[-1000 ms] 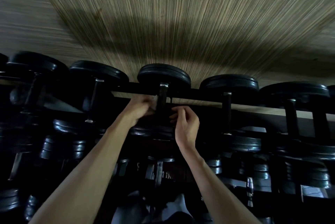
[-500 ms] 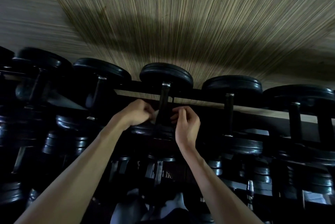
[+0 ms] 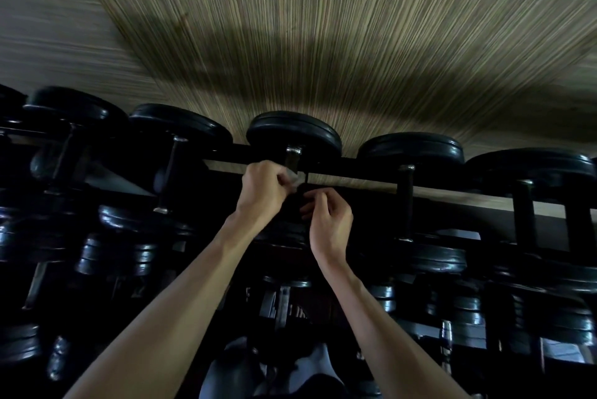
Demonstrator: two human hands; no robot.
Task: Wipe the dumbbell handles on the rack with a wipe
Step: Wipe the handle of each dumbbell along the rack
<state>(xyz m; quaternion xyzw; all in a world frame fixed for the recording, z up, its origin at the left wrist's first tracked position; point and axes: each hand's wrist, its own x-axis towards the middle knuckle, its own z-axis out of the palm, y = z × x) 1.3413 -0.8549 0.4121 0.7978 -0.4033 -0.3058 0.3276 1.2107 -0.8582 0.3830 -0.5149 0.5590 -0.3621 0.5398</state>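
1. Wipe [image 3: 292, 179]: small pale scrap against the handle [image 3: 293, 162] of the centre dumbbell [image 3: 294, 137], top row of the rack [image 3: 355, 170], just below the rear rail.
2. My left hand [image 3: 260, 195]: fingers curled, pinching the wipe onto the handle's left side.
3. My right hand [image 3: 329, 221]: fingers curled in by the handle's right side, lower down; too dark to say whether they touch wipe or bar, so can't tell what it's pinching, if anything.
4. Handling, my guess: wipe is thin, soft, light, will bunch or slip off unless wrapped round the bar & pinched at both edges. Handle is stiff metal, probably knurled, may snag the wipe. Dumbbell is heavy, sits firm, needs no steadying.
5. Neighbours: more black dumbbells either side on the same row, lower tiers beneath, wood-grain wall [image 3: 323, 59] behind.
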